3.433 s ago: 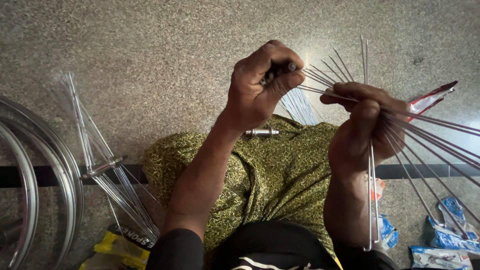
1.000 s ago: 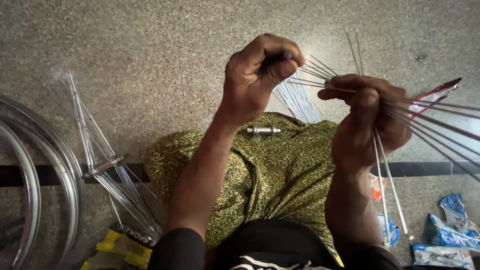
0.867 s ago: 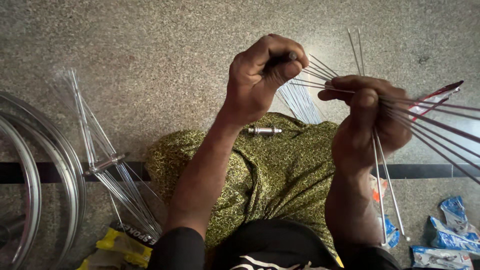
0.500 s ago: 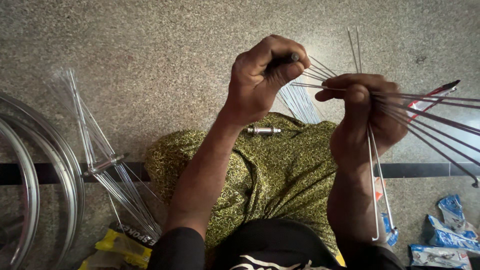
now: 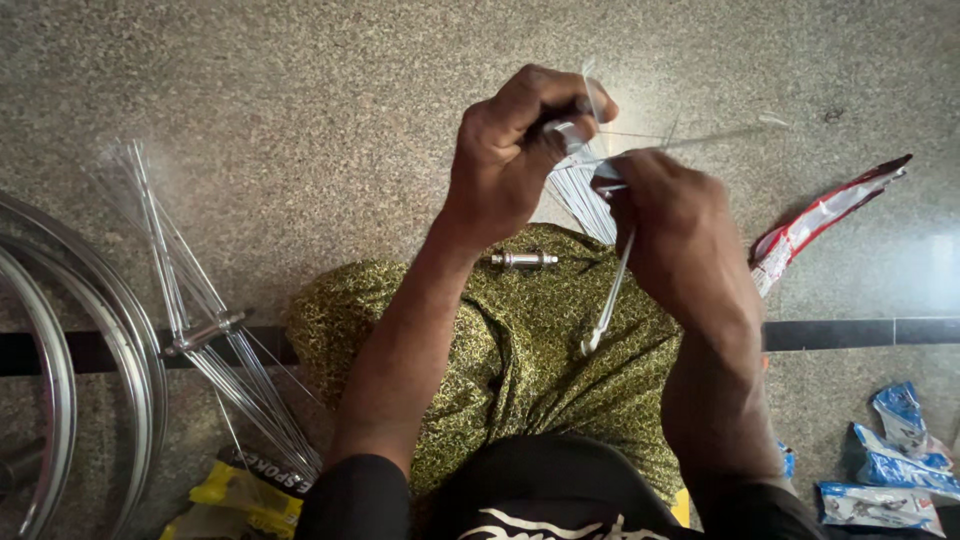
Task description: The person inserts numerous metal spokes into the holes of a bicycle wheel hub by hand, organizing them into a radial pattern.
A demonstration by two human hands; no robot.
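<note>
Left hand (image 5: 520, 150): I see it curled tight around a small metal part, mostly hidden by the fingers.
Right hand (image 5: 665, 225): closed on the bundle of thin silver metal spokes (image 5: 608, 295); spoke tips blur.
Small silver axle (image 5: 522, 260): lying on the green patterned cloth (image 5: 520, 370).

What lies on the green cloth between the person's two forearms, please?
In the head view, a small metal axle lies on the green cloth between them, below the left hand.

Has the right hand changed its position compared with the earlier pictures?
Yes. The right hand has come in toward the left hand, away from the red wrapper on the floor, and the spokes no longer fan rightward.
</note>
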